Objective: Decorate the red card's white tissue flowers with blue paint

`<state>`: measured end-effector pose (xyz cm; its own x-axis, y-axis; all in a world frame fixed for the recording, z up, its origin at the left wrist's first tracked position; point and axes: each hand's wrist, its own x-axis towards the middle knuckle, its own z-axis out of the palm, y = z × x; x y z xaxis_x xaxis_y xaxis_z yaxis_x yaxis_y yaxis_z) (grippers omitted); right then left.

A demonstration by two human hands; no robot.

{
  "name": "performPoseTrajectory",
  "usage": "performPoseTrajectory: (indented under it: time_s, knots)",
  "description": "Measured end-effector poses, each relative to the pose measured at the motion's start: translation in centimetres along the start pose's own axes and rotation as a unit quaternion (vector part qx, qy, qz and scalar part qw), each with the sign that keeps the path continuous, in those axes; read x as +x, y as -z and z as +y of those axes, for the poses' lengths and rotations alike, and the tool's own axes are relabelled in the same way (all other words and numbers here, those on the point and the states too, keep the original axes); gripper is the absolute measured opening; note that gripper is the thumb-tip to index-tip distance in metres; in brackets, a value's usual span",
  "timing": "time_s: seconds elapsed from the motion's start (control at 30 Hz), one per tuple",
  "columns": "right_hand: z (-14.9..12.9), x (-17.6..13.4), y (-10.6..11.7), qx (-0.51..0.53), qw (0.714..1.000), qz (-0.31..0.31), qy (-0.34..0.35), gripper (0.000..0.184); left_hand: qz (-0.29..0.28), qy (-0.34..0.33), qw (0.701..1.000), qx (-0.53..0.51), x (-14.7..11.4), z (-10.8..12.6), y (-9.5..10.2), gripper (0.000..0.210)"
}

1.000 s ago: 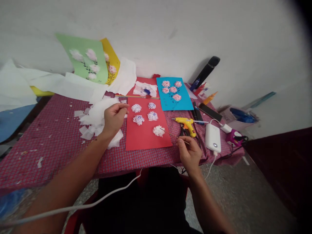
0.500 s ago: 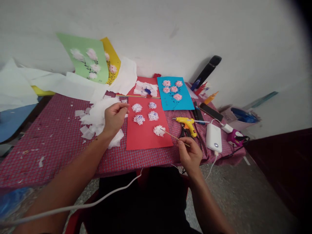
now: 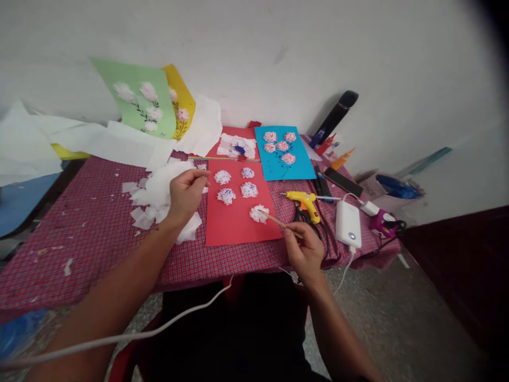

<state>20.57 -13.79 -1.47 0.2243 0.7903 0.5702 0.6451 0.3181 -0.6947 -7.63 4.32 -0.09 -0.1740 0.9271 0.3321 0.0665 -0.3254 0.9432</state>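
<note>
In my right hand (image 3: 306,252) is a thin wooden stick (image 3: 277,220), pinched near its lower end. Its tip touches the plain white tissue-paper flower (image 3: 256,215) at the lower right of a red sheet (image 3: 234,228). Higher on that sheet are several white flowers speckled with blue, one of them the speckled flower (image 3: 249,189) just above. My left hand (image 3: 186,195) is closed in a pinch at the sheet's left edge; whatever its fingertips hold, if anything, is too small to make out. Beside it lies a pile of white tissue pieces (image 3: 157,185).
A blue-stained tissue (image 3: 237,147) and a blue card with flowers (image 3: 284,154) lie behind. To the right are a yellow glue gun (image 3: 305,202), a white power bank (image 3: 348,224) and a purple adapter (image 3: 382,224). A green flower card (image 3: 137,98) leans against the wall. A white cable crosses my lap.
My right hand has shifted slightly left with the stick, whose tip now lies a little further left on the white flower. My left hand stays almost still.
</note>
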Motion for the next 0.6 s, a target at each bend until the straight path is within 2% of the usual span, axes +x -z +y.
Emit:
performPoseTrajectory:
  time_s: [0.6]
  knots:
    - [0.35,-0.19,0.81,-0.006,0.999,0.019,-0.043,0.008,-0.005,-0.003,1.000,0.005,0.01,-0.19,0.05,0.019]
